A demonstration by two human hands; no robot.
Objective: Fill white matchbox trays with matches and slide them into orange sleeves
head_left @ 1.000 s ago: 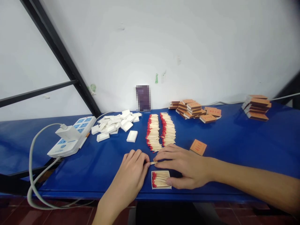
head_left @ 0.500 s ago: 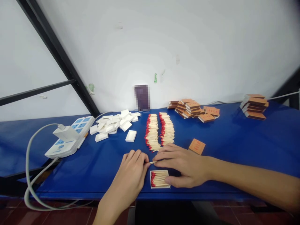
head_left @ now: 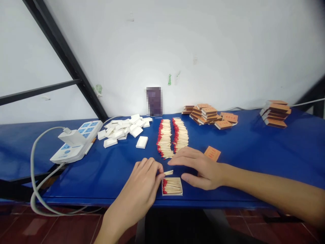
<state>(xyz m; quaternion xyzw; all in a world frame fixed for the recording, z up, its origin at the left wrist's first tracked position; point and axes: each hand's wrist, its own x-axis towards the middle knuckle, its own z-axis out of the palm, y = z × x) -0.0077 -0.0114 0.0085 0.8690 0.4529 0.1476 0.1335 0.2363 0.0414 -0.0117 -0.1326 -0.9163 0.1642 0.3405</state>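
Note:
My left hand pinches a few matches between thumb and fingertips; their pale ends stick out to the right and their heads are hidden by the fingers. Just below them lies a white matchbox tray filled with red-headed matches. My right hand hovers to the right of the tray, thumb and fingers apart, holding nothing. Beyond the hands, loose matches lie in two long rows, a left row and a right row, red heads pointing left. An orange matchbox sleeve lies behind my right wrist.
White empty trays are heaped at the back left, with one tray apart. Orange matchbox sleeves are piled at the back, and another stack stands far right. A power strip with a cable sits on the left.
My right hand has drawn away from the match ends and from the tray, its fingers opening. My left hand keeps its pinch on the matches. The whole view has shifted slightly.

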